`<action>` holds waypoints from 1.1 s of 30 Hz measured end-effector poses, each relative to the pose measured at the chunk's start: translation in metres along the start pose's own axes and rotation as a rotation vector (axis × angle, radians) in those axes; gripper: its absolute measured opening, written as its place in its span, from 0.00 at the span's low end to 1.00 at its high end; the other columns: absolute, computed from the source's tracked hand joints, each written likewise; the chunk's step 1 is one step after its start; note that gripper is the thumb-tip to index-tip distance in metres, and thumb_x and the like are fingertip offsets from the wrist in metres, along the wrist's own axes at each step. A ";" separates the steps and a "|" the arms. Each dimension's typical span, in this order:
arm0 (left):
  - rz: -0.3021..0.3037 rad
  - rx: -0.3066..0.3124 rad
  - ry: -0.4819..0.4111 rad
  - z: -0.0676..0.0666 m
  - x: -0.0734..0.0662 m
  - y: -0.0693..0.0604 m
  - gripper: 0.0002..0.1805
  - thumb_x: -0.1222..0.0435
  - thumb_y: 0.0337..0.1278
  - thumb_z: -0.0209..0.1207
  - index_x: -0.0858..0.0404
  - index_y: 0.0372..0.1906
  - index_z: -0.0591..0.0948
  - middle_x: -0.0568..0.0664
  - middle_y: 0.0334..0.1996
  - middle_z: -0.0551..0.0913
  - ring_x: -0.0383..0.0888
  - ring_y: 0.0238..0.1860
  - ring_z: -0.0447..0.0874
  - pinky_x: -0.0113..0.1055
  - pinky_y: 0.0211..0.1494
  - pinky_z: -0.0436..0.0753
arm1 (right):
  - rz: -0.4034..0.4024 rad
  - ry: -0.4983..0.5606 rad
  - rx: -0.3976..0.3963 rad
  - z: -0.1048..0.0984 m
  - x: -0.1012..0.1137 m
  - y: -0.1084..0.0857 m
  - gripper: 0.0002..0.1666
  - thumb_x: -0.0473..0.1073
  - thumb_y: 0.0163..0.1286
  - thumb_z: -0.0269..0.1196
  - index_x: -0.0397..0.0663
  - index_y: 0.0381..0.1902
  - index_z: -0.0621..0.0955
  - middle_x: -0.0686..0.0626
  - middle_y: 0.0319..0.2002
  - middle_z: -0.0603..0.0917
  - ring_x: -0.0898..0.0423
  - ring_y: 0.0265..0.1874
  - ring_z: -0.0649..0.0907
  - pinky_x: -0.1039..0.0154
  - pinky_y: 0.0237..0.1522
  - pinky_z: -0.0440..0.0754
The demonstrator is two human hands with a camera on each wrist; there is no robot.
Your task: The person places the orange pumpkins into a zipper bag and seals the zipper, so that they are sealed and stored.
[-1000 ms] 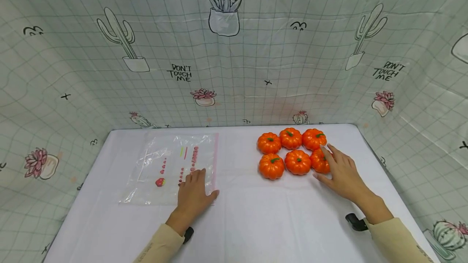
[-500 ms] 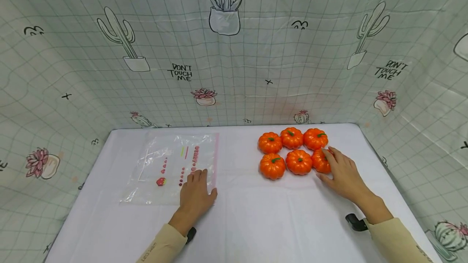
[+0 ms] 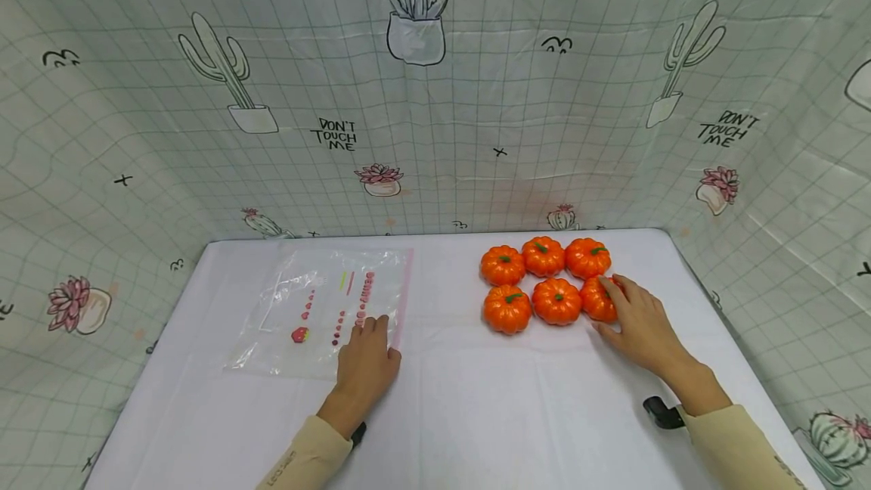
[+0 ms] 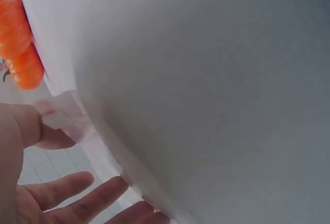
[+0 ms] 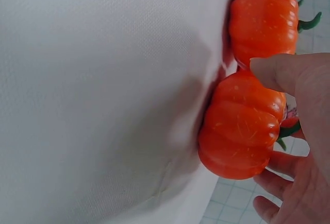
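Note:
A clear plastic zip bag (image 3: pixel 323 305) with a pink right edge and red printing lies flat at the left. On its near right corner rests my left hand (image 3: pixel 367 361); the left wrist view shows the thumb at the bag's edge, apart from the other fingers. My right hand (image 3: pixel 643 327) holds the front right orange toy pumpkin (image 3: pixel 596 299). In the right wrist view, the thumb reaches over one side of this pumpkin (image 5: pixel 240 128) and the fingers lie round its far side, partly hidden. The pumpkin still sits on the table.
Several more orange pumpkins (image 3: pixel 556 302) with green stems stand in two rows beside the held one. A white cloth covers the table (image 3: pixel 476 414). Printed grid curtains (image 3: pixel 435 127) close in the back and sides.
My right hand has closed in on the front right pumpkin. The left thumb has drawn nearer its fingers, and the bag has shifted slightly right and away from me.

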State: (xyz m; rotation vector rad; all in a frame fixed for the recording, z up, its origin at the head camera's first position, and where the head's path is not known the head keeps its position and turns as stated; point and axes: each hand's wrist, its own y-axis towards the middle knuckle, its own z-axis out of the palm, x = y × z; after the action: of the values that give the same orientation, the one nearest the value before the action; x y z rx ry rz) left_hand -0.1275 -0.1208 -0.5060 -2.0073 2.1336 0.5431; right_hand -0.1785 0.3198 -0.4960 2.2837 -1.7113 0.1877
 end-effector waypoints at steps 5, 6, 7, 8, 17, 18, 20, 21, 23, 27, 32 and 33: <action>0.068 -0.052 0.009 0.000 -0.001 -0.001 0.18 0.75 0.52 0.67 0.72 0.51 0.82 0.62 0.41 0.84 0.61 0.42 0.83 0.56 0.32 0.85 | -0.001 0.002 0.001 -0.001 0.001 0.000 0.48 0.42 0.63 0.75 0.28 0.74 0.67 0.23 0.69 0.65 0.24 0.66 0.67 0.23 0.69 0.61; 0.080 -0.058 0.008 0.000 -0.001 -0.001 0.17 0.76 0.52 0.67 0.71 0.49 0.81 0.61 0.39 0.84 0.60 0.40 0.83 0.55 0.31 0.85 | -0.001 0.003 0.002 -0.001 0.001 0.000 0.48 0.42 0.63 0.75 0.28 0.74 0.67 0.23 0.69 0.65 0.23 0.66 0.67 0.23 0.69 0.61; 0.094 -0.067 0.009 -0.001 -0.002 -0.002 0.16 0.77 0.51 0.67 0.70 0.48 0.81 0.60 0.38 0.84 0.59 0.39 0.83 0.54 0.29 0.84 | -0.002 0.004 0.003 -0.001 0.002 0.000 0.48 0.42 0.63 0.75 0.28 0.74 0.67 0.23 0.69 0.66 0.24 0.66 0.67 0.23 0.69 0.61; 0.102 -0.073 0.015 0.000 -0.002 -0.002 0.16 0.78 0.51 0.68 0.70 0.47 0.81 0.59 0.38 0.85 0.58 0.38 0.83 0.53 0.29 0.84 | -0.002 0.006 0.004 -0.001 0.002 0.000 0.48 0.42 0.63 0.75 0.28 0.74 0.67 0.23 0.69 0.66 0.23 0.66 0.67 0.23 0.69 0.61; 0.086 -0.072 0.016 -0.001 -0.003 -0.007 0.12 0.80 0.49 0.72 0.70 0.40 0.88 0.56 0.38 0.84 0.55 0.37 0.86 0.49 0.33 0.87 | 0.004 0.011 0.023 -0.002 0.002 0.000 0.47 0.42 0.64 0.74 0.29 0.74 0.67 0.24 0.71 0.65 0.23 0.68 0.66 0.23 0.69 0.60; 0.082 -0.071 -0.002 -0.002 -0.003 -0.007 0.12 0.81 0.50 0.71 0.70 0.41 0.88 0.57 0.38 0.84 0.55 0.37 0.86 0.49 0.34 0.87 | 0.005 0.009 0.026 -0.002 0.002 0.000 0.47 0.42 0.64 0.74 0.29 0.74 0.67 0.24 0.71 0.65 0.23 0.68 0.66 0.23 0.69 0.60; 0.076 -0.074 -0.043 -0.002 -0.002 -0.007 0.10 0.83 0.52 0.68 0.72 0.40 0.87 0.58 0.38 0.83 0.56 0.38 0.86 0.49 0.37 0.87 | 0.008 0.008 0.030 -0.003 0.001 0.000 0.47 0.42 0.64 0.74 0.29 0.74 0.67 0.24 0.71 0.65 0.23 0.68 0.66 0.23 0.69 0.60; 0.068 -0.072 -0.070 -0.002 -0.001 -0.008 0.10 0.84 0.53 0.66 0.74 0.40 0.87 0.59 0.39 0.83 0.56 0.38 0.86 0.49 0.40 0.88 | 0.010 0.007 0.032 -0.003 0.002 0.000 0.47 0.42 0.64 0.74 0.29 0.74 0.67 0.24 0.71 0.65 0.23 0.68 0.66 0.23 0.69 0.60; 0.062 -0.088 -0.103 -0.002 0.000 -0.007 0.10 0.86 0.54 0.63 0.76 0.39 0.87 0.62 0.39 0.84 0.59 0.40 0.87 0.50 0.45 0.87 | 0.009 0.007 0.033 -0.002 0.001 0.000 0.47 0.43 0.64 0.74 0.28 0.74 0.67 0.24 0.71 0.64 0.23 0.68 0.66 0.23 0.69 0.60; 0.069 -0.144 -0.118 -0.003 0.001 -0.007 0.11 0.88 0.53 0.60 0.81 0.40 0.86 0.68 0.38 0.86 0.64 0.41 0.86 0.52 0.48 0.86 | 0.003 0.011 0.028 -0.002 0.000 0.000 0.47 0.42 0.64 0.74 0.28 0.74 0.67 0.24 0.71 0.64 0.23 0.67 0.66 0.22 0.68 0.60; 0.027 -0.161 -0.191 -0.005 0.004 -0.009 0.14 0.87 0.56 0.56 0.81 0.46 0.86 0.69 0.43 0.87 0.65 0.47 0.84 0.54 0.55 0.84 | -0.002 0.010 0.015 -0.001 -0.002 0.000 0.46 0.42 0.64 0.73 0.28 0.74 0.67 0.24 0.71 0.64 0.23 0.67 0.66 0.22 0.68 0.60; 0.009 -0.162 -0.218 -0.006 0.005 -0.009 0.15 0.86 0.57 0.56 0.81 0.47 0.86 0.68 0.45 0.87 0.65 0.49 0.83 0.55 0.56 0.84 | -0.002 0.010 0.015 -0.001 -0.003 0.000 0.46 0.42 0.64 0.73 0.28 0.74 0.67 0.24 0.71 0.64 0.23 0.67 0.66 0.22 0.68 0.60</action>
State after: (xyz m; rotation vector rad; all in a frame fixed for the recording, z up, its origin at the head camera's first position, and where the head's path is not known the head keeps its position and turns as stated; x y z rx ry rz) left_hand -0.1180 -0.1276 -0.5036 -1.9153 2.0261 0.9180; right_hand -0.1790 0.3225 -0.4956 2.2908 -1.7090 0.2111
